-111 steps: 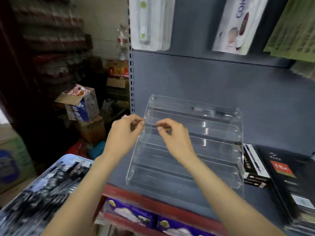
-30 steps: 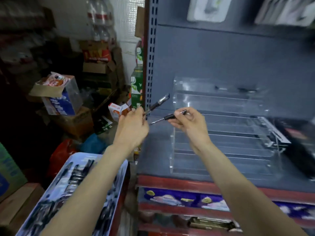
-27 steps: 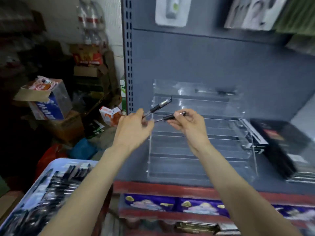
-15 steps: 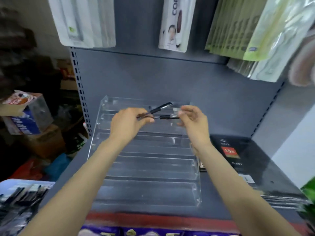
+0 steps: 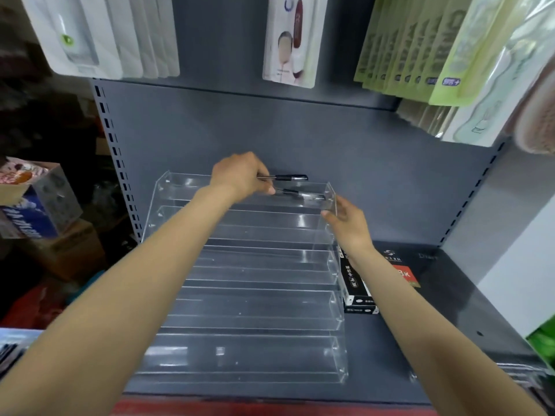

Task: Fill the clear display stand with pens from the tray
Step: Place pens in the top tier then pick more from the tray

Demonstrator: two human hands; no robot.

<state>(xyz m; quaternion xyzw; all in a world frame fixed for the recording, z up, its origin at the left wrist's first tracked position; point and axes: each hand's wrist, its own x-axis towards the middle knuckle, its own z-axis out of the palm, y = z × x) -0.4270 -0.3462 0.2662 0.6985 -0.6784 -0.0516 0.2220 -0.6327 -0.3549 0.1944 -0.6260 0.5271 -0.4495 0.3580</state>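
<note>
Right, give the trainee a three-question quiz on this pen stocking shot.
1. True or false: the left hand holds two black pens.
2. Which tier of the clear acrylic tiered display stand holds the lower black pen? A) top B) middle C) bottom
3. What does the right hand touch?

Key
1. True; the upper black pen is above the stand.
2. A
3. The stand's right side wall, near the top.

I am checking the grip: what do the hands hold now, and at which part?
The left hand pinches a black pen at its left end. The right hand holds nothing; its fingers touch the clear display stand.
</note>
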